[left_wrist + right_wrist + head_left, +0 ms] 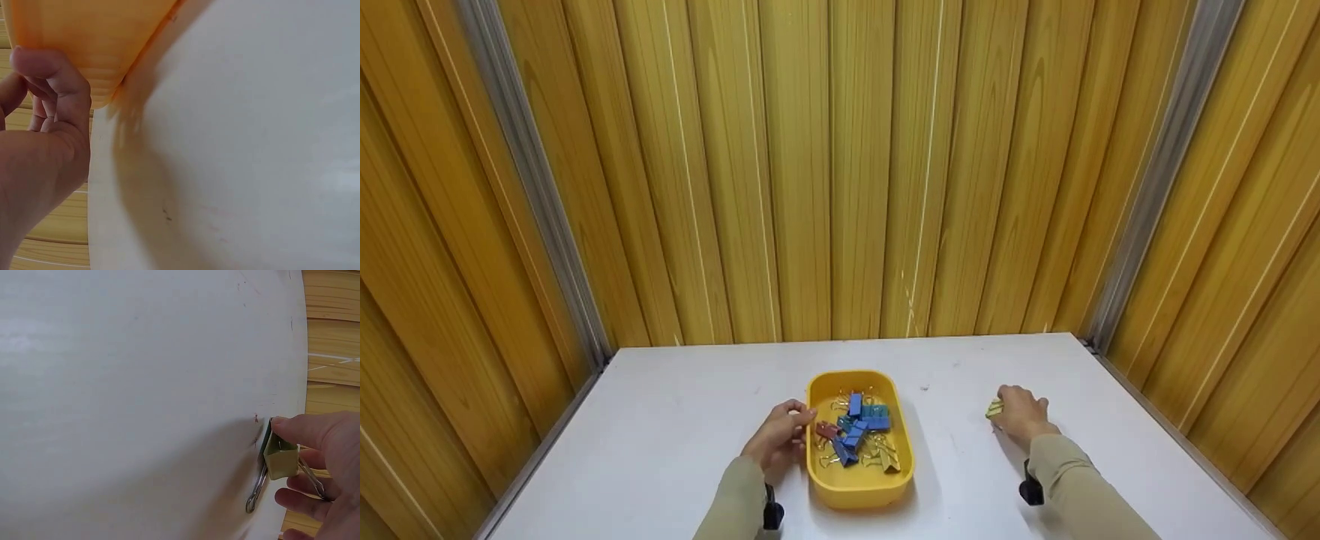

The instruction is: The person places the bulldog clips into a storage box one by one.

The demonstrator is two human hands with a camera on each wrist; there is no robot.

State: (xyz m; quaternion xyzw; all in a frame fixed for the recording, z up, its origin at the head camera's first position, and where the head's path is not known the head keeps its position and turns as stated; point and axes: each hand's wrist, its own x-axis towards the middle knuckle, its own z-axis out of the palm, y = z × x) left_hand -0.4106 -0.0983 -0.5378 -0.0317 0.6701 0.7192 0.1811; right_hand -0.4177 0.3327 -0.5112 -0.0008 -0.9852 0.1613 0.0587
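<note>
A yellow plastic container (861, 496) stands on the white table, with several binder clips in blue, teal, red and yellow inside. At its left side, my left hand (781, 433) holds the rim, thumb at the edge and the other fingers bent below. The left wrist view shows this hand (53, 107) against the outer wall of the container (95, 34). Off to the right, my right hand (1022, 416) pinches a yellow binder clip (282, 462) close over the table. The clip's two wire handles point back toward the palm and down; part of the clip is hidden in the head view.
Among the clips in the container are a blue one (855, 433), a red one (828, 430) and a yellow one (889, 459). The white table (682, 450) meets wood-patterned panels (855, 187) at the back and sides, with grey metal posts (540, 172) in the corners.
</note>
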